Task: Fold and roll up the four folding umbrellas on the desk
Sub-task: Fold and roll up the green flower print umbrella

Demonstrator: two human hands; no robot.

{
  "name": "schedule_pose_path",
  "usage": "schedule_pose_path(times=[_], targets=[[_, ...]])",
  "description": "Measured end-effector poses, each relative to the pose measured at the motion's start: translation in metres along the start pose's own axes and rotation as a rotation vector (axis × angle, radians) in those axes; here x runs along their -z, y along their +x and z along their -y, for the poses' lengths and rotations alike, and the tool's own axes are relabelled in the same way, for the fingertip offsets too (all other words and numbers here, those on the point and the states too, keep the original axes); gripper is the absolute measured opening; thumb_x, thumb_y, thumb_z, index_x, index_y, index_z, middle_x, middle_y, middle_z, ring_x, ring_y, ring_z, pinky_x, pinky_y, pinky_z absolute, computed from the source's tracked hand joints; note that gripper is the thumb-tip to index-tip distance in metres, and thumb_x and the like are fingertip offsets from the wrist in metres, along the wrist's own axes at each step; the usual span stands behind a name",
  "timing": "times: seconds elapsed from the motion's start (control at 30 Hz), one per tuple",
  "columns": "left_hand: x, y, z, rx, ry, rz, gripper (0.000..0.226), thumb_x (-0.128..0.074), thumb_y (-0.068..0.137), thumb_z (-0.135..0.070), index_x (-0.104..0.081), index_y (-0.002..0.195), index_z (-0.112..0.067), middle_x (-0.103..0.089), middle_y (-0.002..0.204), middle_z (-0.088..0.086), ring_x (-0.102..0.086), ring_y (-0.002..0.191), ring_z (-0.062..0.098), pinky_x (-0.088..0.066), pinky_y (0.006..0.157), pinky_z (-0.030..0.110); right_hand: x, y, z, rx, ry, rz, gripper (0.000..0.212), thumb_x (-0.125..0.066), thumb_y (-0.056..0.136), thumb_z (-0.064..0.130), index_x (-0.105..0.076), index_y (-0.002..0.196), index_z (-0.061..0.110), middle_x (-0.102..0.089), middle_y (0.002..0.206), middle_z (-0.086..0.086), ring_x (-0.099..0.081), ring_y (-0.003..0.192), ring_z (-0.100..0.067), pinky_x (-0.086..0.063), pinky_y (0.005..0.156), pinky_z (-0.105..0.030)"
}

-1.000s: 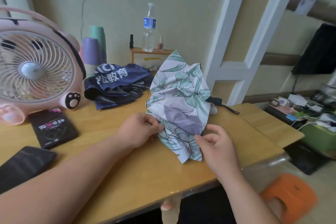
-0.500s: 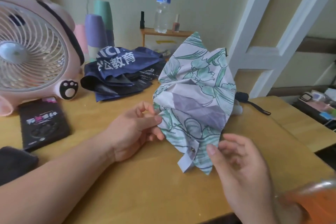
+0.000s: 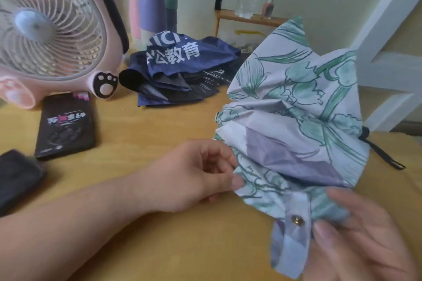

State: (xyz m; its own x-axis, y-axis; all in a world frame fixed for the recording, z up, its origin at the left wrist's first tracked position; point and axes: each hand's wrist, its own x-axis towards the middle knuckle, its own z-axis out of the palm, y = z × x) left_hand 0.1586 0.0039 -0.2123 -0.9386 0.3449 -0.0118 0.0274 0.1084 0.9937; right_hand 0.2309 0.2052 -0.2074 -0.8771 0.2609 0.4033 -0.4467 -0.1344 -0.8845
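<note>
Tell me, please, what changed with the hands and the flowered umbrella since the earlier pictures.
The right hand let go of the cloth's lower edge, moved down, and its fingers now reach the strap with the snap; whether they grip it is unclear. The left hand still pinches the left edge of the flowered umbrella. The navy umbrella and the fan stayed in place.
</note>
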Motion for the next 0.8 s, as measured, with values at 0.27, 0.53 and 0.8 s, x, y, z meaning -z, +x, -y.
schedule_pose_path(times=[0.27, 0.53, 0.8], targets=[[-0.010, -0.009, 0.000, -0.192, 0.194, -0.086, 0.029, -0.090, 0.072, -0.040, -0.074, 0.095, -0.031, -0.064, 0.097, -0.005, -0.053, 0.075, 0.000, -0.041, 0.073, 0.015, -0.009, -0.007, -0.012, -0.175, -0.099, 0.053, 0.053, -0.082, 0.059, -0.013, -0.077, 0.103, 0.016, -0.079, 0.096, -0.009, -0.076, 0.089, -0.014, -0.057, 0.075, -0.017], [-0.014, -0.011, 0.001, -0.086, -0.100, 0.014, 0.035, -0.073, 0.080, -0.048, -0.065, 0.077, -0.014, -0.059, 0.082, 0.019, -0.047, 0.080, 0.023, -0.035, 0.079, 0.038, -0.003, -0.022, 0.013, -0.283, 0.145, -0.147, 0.029, -0.074, 0.062, 0.020, -0.084, 0.089, 0.020, -0.078, 0.097, -0.019, -0.074, 0.102, -0.031, -0.057, 0.089, -0.034], [-0.009, 0.006, -0.006, -0.030, 0.096, -0.035, 0.030, -0.064, 0.089, -0.019, -0.043, 0.110, -0.025, -0.077, 0.104, -0.009, -0.065, 0.074, 0.020, -0.052, 0.077, 0.032, 0.024, -0.030, 0.007, -0.390, -0.050, 0.162, 0.053, -0.090, 0.059, 0.038, -0.079, 0.109, 0.024, -0.076, 0.096, -0.024, -0.073, 0.097, -0.028, -0.051, 0.091, -0.032]])
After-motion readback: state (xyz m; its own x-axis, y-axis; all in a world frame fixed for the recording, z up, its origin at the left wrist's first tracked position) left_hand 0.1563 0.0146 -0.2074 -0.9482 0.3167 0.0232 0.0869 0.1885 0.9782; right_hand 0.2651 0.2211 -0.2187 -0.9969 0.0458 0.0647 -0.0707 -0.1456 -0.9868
